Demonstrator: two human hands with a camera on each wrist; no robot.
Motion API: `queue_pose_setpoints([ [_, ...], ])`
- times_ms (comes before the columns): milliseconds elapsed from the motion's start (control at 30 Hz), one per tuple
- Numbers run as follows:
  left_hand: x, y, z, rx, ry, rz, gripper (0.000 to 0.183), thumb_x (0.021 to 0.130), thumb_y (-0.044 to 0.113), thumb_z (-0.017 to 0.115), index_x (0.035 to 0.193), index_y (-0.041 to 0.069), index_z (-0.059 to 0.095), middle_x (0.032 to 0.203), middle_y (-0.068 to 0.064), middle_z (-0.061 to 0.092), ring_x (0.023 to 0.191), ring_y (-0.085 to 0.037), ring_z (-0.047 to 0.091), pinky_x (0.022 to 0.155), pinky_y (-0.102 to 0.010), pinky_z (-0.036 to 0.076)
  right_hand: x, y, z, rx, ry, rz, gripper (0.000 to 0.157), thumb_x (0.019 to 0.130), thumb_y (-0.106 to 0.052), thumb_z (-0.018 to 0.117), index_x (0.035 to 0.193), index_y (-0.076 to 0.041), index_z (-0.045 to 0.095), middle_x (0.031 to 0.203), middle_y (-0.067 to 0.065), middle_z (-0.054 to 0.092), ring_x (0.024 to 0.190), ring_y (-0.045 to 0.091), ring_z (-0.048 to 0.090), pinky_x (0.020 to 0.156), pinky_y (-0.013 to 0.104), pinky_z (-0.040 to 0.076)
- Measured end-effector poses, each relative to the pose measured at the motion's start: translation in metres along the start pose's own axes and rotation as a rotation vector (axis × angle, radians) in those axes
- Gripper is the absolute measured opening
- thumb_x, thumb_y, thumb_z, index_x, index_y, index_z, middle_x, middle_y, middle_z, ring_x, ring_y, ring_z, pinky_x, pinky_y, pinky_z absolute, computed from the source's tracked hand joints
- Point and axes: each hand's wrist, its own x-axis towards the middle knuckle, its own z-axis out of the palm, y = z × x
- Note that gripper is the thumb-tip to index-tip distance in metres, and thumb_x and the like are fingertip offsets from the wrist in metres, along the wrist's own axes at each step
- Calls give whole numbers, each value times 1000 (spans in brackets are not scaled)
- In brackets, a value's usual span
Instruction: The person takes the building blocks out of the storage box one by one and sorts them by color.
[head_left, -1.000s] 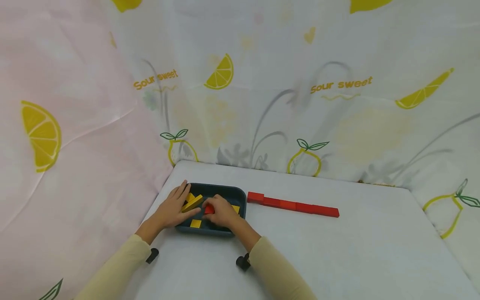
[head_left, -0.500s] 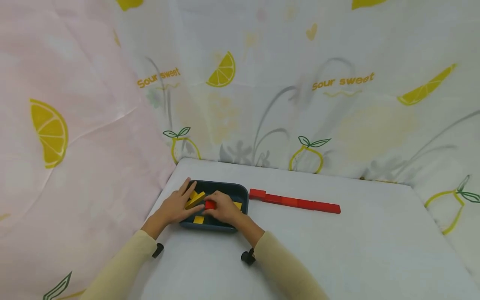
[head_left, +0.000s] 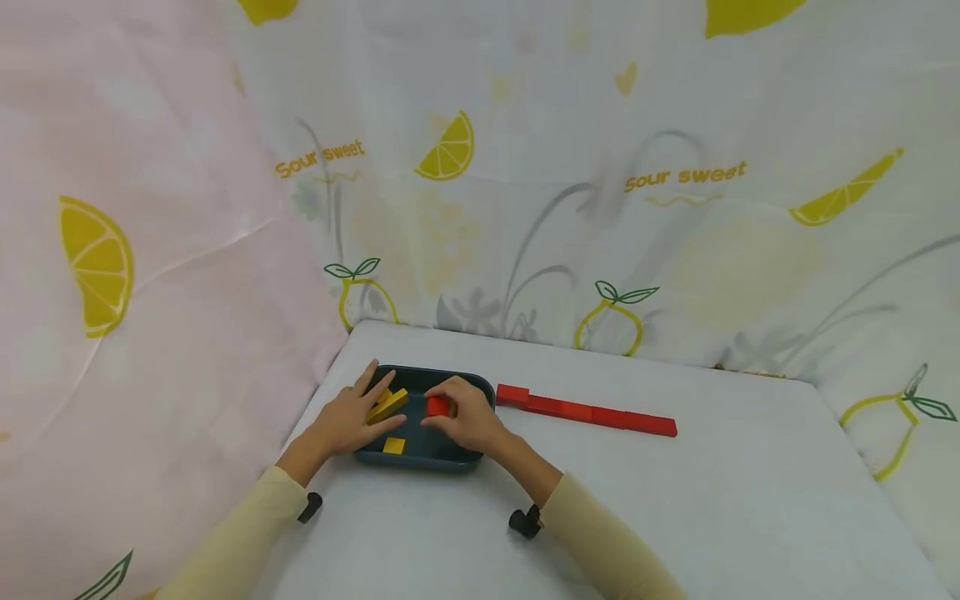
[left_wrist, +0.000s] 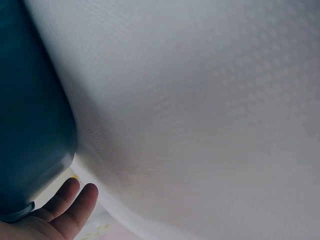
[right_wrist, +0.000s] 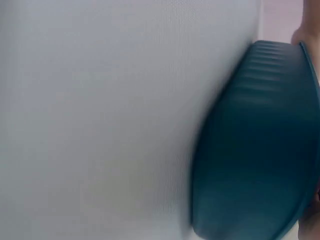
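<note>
In the head view, a dark teal tray (head_left: 435, 462) stands on the white-covered table. My left hand (head_left: 343, 421) lies over its left end with fingers spread, thumb reaching over the inside. My right hand (head_left: 474, 417) pinches a red block (head_left: 438, 406) between thumb and fingers above the tray. Beside the left hand are a long yellow block (head_left: 387, 407) and another yellow piece partly behind it. A yellow square block (head_left: 393, 446) sits near the tray's front wall. Fingers of the left hand (left_wrist: 70, 207) show past the tray wall (left_wrist: 35, 110) in the left wrist view.
Right of the tray, several red blocks form a long row (head_left: 592, 413), its left end block (head_left: 512, 395) standing higher. A patterned fabric backdrop (head_left: 525, 233) rises behind the table (head_left: 675, 500). The right wrist view shows the tray's outer wall (right_wrist: 255, 145) and the white cover.
My right hand has moved right within the tray with the red block, which shows more of itself now. The yellow block at the tray's right is now hidden. My left hand stays in place.
</note>
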Motion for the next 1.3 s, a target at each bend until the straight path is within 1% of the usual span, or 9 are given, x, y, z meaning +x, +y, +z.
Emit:
queue_pose_setpoints([
  [100,0,-1,-2,-1,-5,-5,90,88,75,48,158,22,27,167,-15,10,124,-53,50,91,-64,49,-5,0,-12,-4,-7,8,39,83,-24,81,117,-9,68,110,3,65,83,11,52,67,17,48],
  [233,-2,-2,-3,-10,0,-7,90,88,74,49,157,20,29,166,-17,10,125,-54,50,92,-64,48,-14,3,-28,-12,-56,31,39,84,-23,80,119,-9,67,110,2,64,88,12,53,69,18,50],
  [300,-3,-2,-2,-24,8,-4,89,88,72,51,157,20,29,166,-17,10,125,-54,49,92,-64,48,-19,7,-35,-22,-66,45,39,84,-22,80,119,-8,67,111,2,62,91,13,53,70,17,51],
  [400,-2,-1,0,-47,17,1,87,89,70,52,157,20,30,166,-17,10,126,-54,48,94,-65,47,-29,16,-48,-48,-33,65,37,84,-18,80,117,-8,68,110,4,59,91,15,53,70,19,51],
  [533,-2,-1,2,-60,25,-2,87,90,69,52,157,19,30,166,-17,10,126,-53,49,94,-64,47,-42,33,-64,-83,16,123,35,84,-14,79,116,-10,67,110,4,54,91,16,52,70,20,52],
  [700,-2,-2,1,-72,38,-2,87,90,69,53,157,19,30,166,-18,11,126,-53,49,95,-65,46,-60,52,-86,-126,17,215,35,85,-15,78,118,-13,66,111,2,55,99,16,53,77,23,54],
  [867,-4,-2,-1,-82,38,5,86,90,68,53,157,19,30,166,-18,12,127,-53,49,96,-65,45,-79,65,-107,-173,18,273,35,84,-17,79,117,-15,67,110,2,57,99,17,55,78,27,55],
  [1200,-4,-3,-1,-99,25,6,85,91,68,53,157,20,30,166,-16,11,129,-53,47,98,-67,43,-105,84,-140,-232,19,334,36,84,-19,80,117,-12,68,114,5,60,98,19,54,75,27,53],
  [1300,-2,-1,1,-114,35,4,85,90,68,53,157,20,31,166,-15,11,129,-53,47,98,-67,42,-115,93,-151,-259,27,330,35,84,-18,79,116,-10,68,113,8,61,98,20,54,73,25,52],
])
